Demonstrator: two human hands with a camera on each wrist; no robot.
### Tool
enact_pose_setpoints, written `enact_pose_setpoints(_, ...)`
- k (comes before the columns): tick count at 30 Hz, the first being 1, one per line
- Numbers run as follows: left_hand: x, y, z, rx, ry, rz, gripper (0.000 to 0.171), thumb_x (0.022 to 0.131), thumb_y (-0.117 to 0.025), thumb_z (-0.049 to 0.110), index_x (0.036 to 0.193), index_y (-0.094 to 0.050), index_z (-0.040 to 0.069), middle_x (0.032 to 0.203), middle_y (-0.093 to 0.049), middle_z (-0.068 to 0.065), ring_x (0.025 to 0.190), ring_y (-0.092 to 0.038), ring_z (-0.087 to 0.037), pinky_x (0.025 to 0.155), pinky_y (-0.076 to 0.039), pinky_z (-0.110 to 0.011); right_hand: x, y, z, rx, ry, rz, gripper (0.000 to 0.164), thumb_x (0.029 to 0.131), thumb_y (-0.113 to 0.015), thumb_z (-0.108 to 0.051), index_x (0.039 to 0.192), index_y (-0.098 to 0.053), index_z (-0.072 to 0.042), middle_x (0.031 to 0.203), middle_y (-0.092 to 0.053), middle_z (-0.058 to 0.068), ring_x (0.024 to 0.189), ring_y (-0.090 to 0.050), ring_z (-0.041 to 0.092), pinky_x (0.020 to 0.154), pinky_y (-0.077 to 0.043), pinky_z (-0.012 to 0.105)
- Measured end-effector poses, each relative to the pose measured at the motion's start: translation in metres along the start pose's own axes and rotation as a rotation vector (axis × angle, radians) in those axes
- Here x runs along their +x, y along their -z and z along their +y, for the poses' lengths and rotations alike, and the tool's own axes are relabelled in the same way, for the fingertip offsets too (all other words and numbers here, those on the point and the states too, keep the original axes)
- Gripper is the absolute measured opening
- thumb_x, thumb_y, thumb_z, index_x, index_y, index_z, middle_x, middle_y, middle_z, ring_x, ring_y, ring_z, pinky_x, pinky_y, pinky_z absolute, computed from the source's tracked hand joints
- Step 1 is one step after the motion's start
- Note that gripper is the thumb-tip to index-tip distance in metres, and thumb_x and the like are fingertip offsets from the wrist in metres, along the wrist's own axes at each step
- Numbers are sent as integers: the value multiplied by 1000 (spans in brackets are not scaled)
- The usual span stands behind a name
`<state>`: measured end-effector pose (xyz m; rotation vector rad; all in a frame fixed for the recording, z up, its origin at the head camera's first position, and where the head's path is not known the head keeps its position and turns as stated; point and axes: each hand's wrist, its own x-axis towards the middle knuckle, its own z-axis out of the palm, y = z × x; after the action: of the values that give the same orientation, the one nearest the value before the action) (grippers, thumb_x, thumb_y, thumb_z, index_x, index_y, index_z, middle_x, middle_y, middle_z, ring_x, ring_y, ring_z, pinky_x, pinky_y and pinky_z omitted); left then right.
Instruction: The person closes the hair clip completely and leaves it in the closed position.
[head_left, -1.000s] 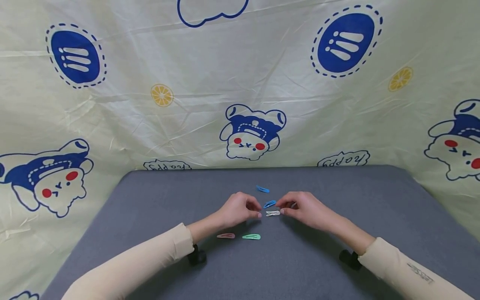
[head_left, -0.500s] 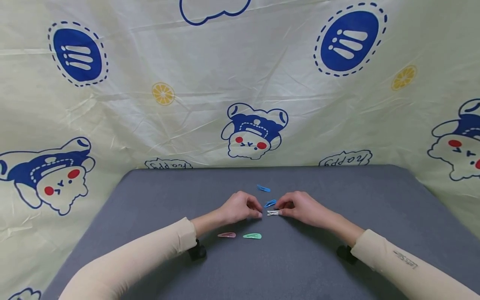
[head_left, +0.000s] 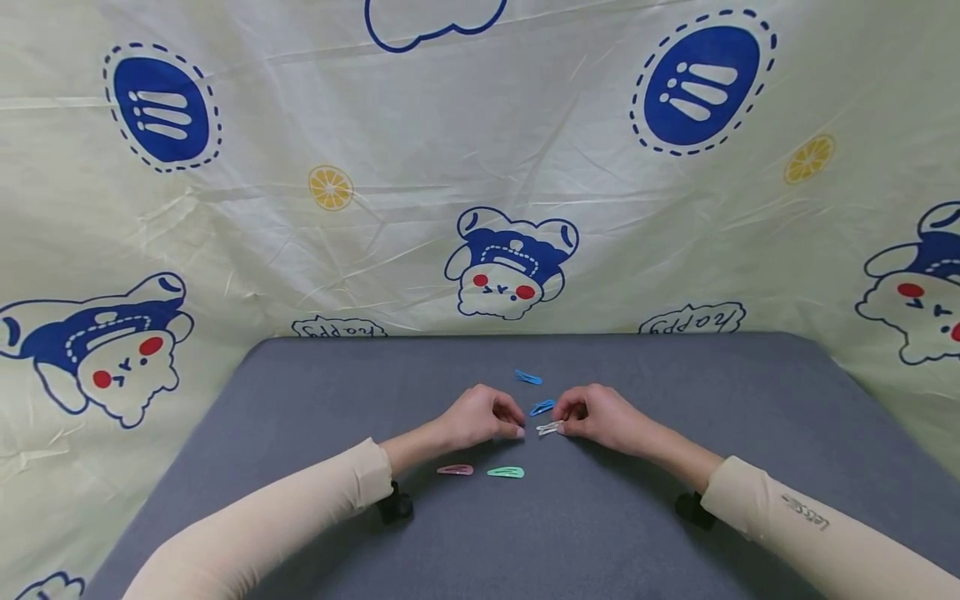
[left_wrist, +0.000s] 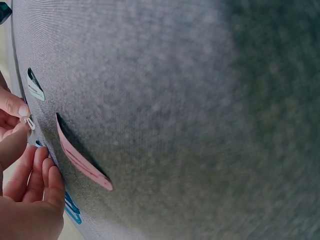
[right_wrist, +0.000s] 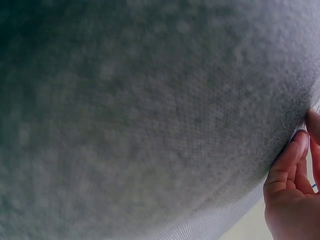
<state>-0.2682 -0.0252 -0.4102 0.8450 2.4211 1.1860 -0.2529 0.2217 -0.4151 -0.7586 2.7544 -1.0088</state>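
My right hand point(head_left: 609, 421) pinches the end of a white snap hair clip point(head_left: 547, 428) between thumb and fingertips, low over the table. The clip's other end sticks out toward my left hand point(head_left: 480, 417). That hand's fingers are loosely bent with nothing between them, and its fingertips are just left of the clip. A blue hair clip point(head_left: 542, 407) lies right behind the white one, near my right fingertips. In the left wrist view the white clip point(left_wrist: 30, 123) shows at the fingertips. Only part of the right hand point(right_wrist: 292, 192) appears in the right wrist view.
Farther back lies a second blue clip point(head_left: 528, 377). A pink clip point(head_left: 455, 470) and a green clip point(head_left: 506, 472) lie side by side in front of my left hand. The dark grey table point(head_left: 480, 542) ends at a printed curtain point(head_left: 405, 250) behind it.
My right hand has shifted slightly left, and its grip has tilted the white clip, its free end now lower toward the front. The left hand has hardly moved.
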Motion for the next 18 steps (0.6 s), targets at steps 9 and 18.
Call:
enact_pose_setpoints(9,-2,0,-3,-8,-9,1,13,86,-76,9,99,-75,6,81,-67,6,69,-57,-7,58,-46,-22,-2,-1,-2,-7,18,-5,4,88,-74,-11,86,-71,-12,74,-61,-9,68,-54,8,63,-45,26)
enact_pose_setpoints(18,-10,4,-4,-8,-19,21,18,87,-75,10,104,-74,5,91,-69,4,77,-58,-13,63,-48,-23,-7,-1,-9,-22,15,-8,6,89,-73,-11,85,-71,-15,75,-62,-10,69,-53,9,64,-45,26)
